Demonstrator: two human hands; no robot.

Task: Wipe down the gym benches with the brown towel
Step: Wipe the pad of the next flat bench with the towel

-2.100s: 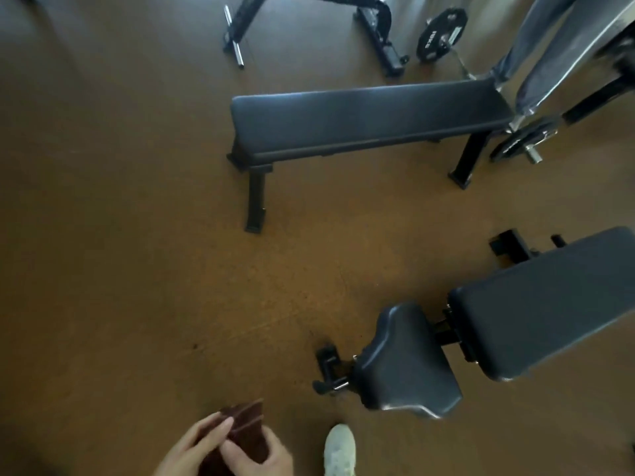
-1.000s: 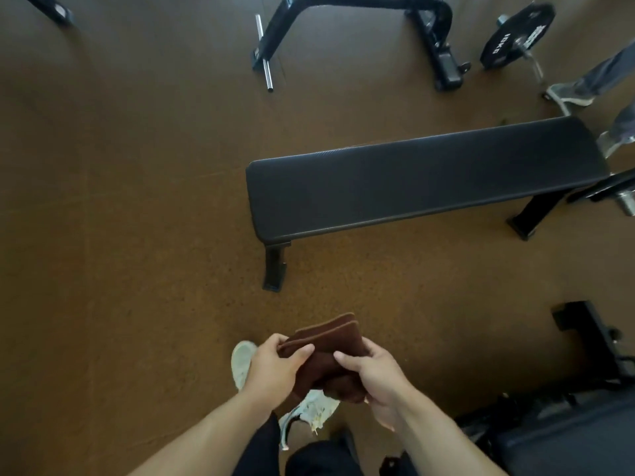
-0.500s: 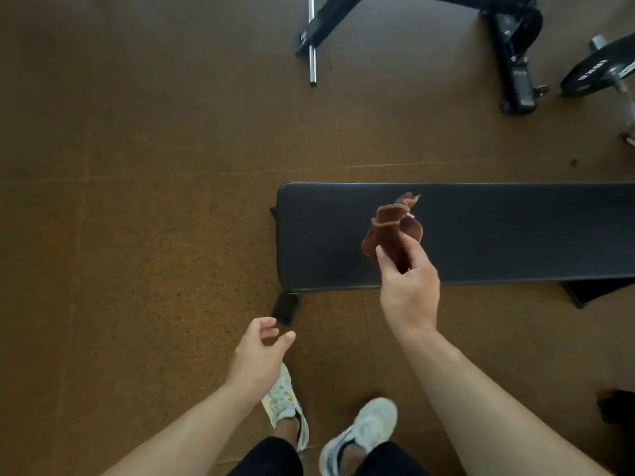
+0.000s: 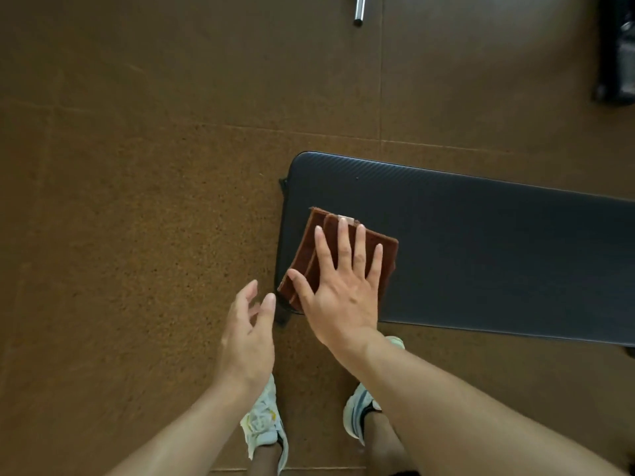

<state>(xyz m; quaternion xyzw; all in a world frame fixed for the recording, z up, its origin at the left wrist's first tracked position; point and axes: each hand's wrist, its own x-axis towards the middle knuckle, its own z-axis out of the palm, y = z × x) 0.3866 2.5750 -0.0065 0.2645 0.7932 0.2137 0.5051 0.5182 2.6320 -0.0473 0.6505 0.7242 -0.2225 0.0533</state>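
My left hand hangs loosely open and empty over the brown floor left of centre, just beside the bench end, while my right hand lies flat, fingers spread, pressing the folded brown towel onto the pad's left end.
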